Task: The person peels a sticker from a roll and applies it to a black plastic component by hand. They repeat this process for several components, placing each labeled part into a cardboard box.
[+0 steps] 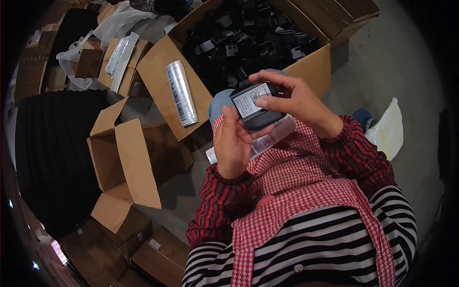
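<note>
A black, rounded part (265,118) with a white printed warning label (249,106) on its face is held over my lap. My left hand (234,146) grips its lower left side, with the thumb along the edge and fingers beneath. My right hand (299,98) holds the upper right side, its thumb on the label. Under the part, across the checked apron, lies a strip of printed labels (272,138). To the left, a roll of silver labels (181,93) rests on a carton flap.
A large carton (313,71) full of black parts (239,38) stands ahead. An open carton (138,162) is at left, beside stacked black material (57,158). More label strips (122,60) lie on a box at upper left. A white piece (388,129) is on the right.
</note>
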`<state>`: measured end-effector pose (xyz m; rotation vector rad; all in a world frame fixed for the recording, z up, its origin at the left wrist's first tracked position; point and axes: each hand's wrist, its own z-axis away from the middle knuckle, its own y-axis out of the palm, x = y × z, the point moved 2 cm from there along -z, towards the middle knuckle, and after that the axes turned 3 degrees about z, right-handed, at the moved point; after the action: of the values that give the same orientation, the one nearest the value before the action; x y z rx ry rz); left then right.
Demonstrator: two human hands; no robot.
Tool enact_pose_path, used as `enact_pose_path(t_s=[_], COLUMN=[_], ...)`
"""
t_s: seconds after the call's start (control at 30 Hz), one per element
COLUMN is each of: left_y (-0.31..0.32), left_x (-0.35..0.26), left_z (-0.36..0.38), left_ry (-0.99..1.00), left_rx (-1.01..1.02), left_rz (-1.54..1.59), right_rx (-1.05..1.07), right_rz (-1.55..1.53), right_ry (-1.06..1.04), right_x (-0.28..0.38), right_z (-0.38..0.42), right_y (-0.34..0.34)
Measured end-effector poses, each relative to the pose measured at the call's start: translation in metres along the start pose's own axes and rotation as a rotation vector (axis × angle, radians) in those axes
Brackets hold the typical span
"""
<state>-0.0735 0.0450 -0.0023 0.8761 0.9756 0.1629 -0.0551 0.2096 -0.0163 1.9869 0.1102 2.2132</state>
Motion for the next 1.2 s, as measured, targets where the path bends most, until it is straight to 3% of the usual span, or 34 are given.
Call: enact_pose_path(t_s=[0.07,0.13,0.23,0.4,0.57,0.63,0.67,0.73,0.97,1.2], left_y=[0.0,-0.004,-0.013,-0.019,-0.019,-0.018,-0.017,-0.015,-0.01,-0.008], left_x=[0.0,0.001,0.005,0.01,0.014,0.013,0.013,0.013,0.005,0.003], left_z=[-0.002,-0.004,-0.011,-0.022,-0.031,-0.032,-0.033,-0.031,-0.019,-0.002], left_ry=[-0.013,-0.065,-0.053,-0.07,-0.023,-0.006,0.01,0.032,0.165,0.167], left_rx=[0.006,-0.08,-0.116,-0.086,0.025,0.0,-0.02,-0.03,-0.006,-0.025], left_rz=[-0.021,-0.254,-0.334,-0.218,-0.147,-0.204,-0.261,-0.28,-0.444,-0.44], right_rx=[-0.013,-0.051,0.001,-0.036,-0.017,-0.053,-0.054,-0.119,-0.117,-0.003], right_rz=[0.04,0.219,0.179,-0.011,0.018,0.118,0.119,0.595,0.613,0.695], right_ry=[-0.004,-0.083,0.007,0.081,0.056,-0.15,-0.148,-0.52,-0.573,-0.691], right_x=[-0.006,-0.012,-0.013,-0.029,-0.021,-0.014,-0.011,0.002,0.023,0.04], right_z=[0.0,-0.002,-0.002,-0.012,-0.019,-0.022,-0.024,-0.023,-0.014,-0.008], right_y=[-0.003,-0.004,-0.002,-0.006,-0.014,-0.02,-0.023,-0.024,-0.014,-0.012])
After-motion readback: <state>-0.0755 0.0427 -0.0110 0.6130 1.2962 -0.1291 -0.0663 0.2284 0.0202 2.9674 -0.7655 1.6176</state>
